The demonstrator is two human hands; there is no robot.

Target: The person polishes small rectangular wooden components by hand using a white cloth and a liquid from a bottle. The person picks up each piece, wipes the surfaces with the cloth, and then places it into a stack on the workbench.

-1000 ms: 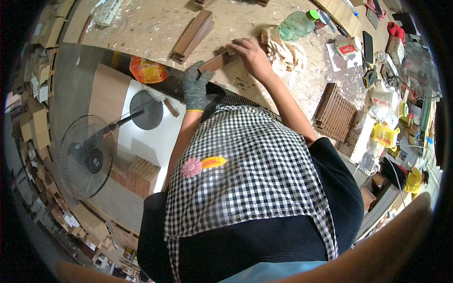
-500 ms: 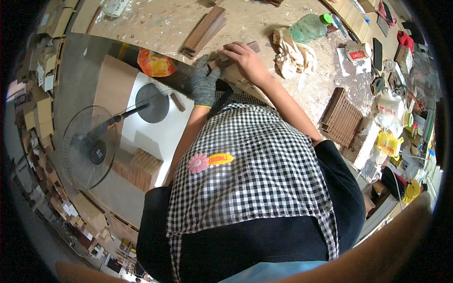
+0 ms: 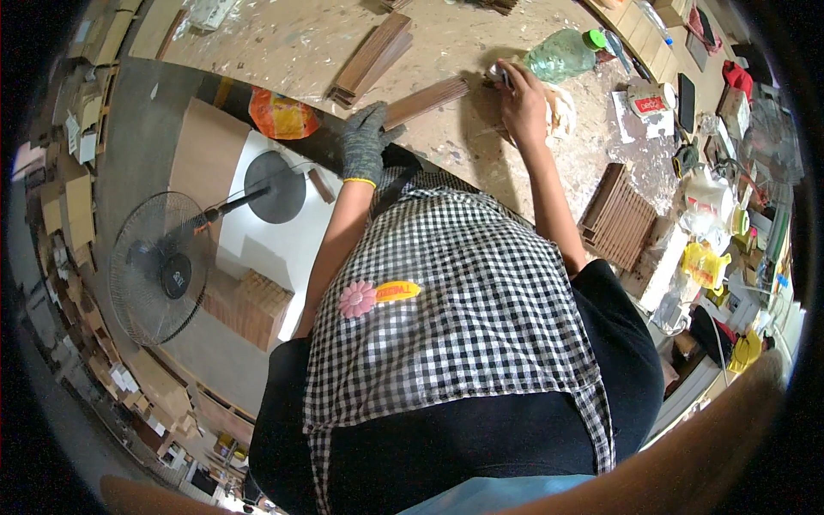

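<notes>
My left hand, in a grey knit glove with a yellow cuff, grips the near end of a brown wooden strip lying at the workbench's front edge. Bare, my right hand is off to the right of that strip, over a crumpled cream cloth. Between its thumb and fingers it pinches a small pale object, too small to name. Beyond my left hand lie more brown strips, stacked and slightly fanned.
A green-capped clear bottle lies by the cloth. Grooved brown slats are grouped at the right, near a white-and-red cup and a phone. Left of the bench stand a fan and stacked wood pieces.
My right hand has moved right, from the wooden strip to beside the bottle, carrying the small pale object. The strip now shows along its length; my left hand stays at its near end.
</notes>
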